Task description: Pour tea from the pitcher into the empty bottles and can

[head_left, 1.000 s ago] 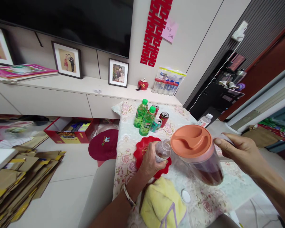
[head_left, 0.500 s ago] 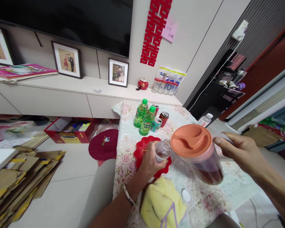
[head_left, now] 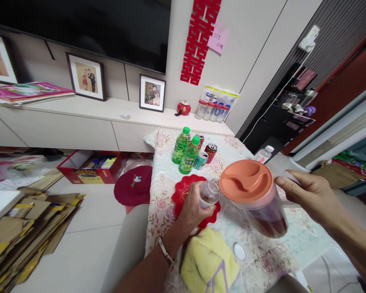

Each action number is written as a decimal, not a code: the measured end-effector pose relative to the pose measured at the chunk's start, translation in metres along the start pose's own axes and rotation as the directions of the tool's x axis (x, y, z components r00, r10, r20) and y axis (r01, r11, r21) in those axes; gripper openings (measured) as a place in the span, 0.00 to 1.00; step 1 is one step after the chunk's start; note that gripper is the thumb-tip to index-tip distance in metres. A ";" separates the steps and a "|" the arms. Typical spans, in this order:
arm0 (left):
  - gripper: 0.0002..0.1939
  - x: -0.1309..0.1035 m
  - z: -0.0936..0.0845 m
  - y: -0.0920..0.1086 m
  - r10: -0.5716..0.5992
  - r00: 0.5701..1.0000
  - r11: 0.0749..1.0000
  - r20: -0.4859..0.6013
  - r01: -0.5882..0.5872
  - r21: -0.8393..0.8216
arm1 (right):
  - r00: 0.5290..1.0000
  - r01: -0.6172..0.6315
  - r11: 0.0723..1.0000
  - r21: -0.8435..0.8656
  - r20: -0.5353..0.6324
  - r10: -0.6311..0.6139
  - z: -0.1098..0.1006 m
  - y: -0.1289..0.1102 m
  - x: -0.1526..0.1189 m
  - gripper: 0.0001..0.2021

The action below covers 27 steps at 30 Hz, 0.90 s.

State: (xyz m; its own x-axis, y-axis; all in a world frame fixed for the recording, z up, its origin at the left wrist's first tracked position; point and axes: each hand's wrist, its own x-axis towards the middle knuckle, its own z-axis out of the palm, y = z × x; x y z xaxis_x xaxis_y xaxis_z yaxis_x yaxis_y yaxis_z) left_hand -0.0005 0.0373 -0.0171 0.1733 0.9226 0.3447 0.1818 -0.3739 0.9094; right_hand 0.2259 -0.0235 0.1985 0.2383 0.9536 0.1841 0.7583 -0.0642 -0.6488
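My left hand (head_left: 195, 204) is wrapped round a clear plastic bottle (head_left: 210, 191) with no cap on it, held over a red scalloped tray (head_left: 179, 188). In my right hand (head_left: 308, 195) is the handle of a clear pitcher (head_left: 262, 217) with an orange lid (head_left: 246, 181). The pitcher tilts toward the bottle, and dark reddish-brown liquid lies in its lower part. Its lid edge is right beside the bottle's mouth; whether they touch I cannot tell. A yellow cloth (head_left: 207, 260) and a round white cap (head_left: 239, 251) lie on the flowered tablecloth (head_left: 161, 203) nearby.
Two green drink bottles (head_left: 189, 156) and several cans (head_left: 211, 153) stand at the table's far side. Another bottle (head_left: 264, 154) is at the right edge. Lidded jars (head_left: 212, 112) and a red pot (head_left: 184, 108) stand on the cabinet. A maroon stool (head_left: 133, 185) is at the left.
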 end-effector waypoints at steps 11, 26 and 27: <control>0.35 0.001 0.001 -0.001 0.024 1.000 1.000 -0.010 -0.024 -0.013 | 1.000 -0.012 1.000 -0.002 -0.001 0.012 -0.001 0.000 0.000 0.34; 0.36 0.000 0.002 -0.004 0.093 0.994 0.995 -0.052 -0.091 0.040 | 1.000 -0.022 1.000 -0.010 -0.011 0.022 -0.001 0.003 0.000 0.34; 0.36 0.000 0.003 -0.004 0.095 0.994 0.995 -0.053 -0.093 0.040 | 1.000 -0.023 1.000 -0.011 -0.011 0.023 -0.001 0.003 0.000 0.34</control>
State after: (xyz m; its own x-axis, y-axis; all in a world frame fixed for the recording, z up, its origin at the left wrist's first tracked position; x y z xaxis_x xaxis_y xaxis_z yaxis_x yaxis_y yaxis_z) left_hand 0.0012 0.0385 -0.0214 0.1379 0.8867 0.4413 0.2036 -0.4614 0.8635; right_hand 0.2291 -0.0241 0.1974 0.2618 0.9487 0.1773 0.7591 -0.0889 -0.6449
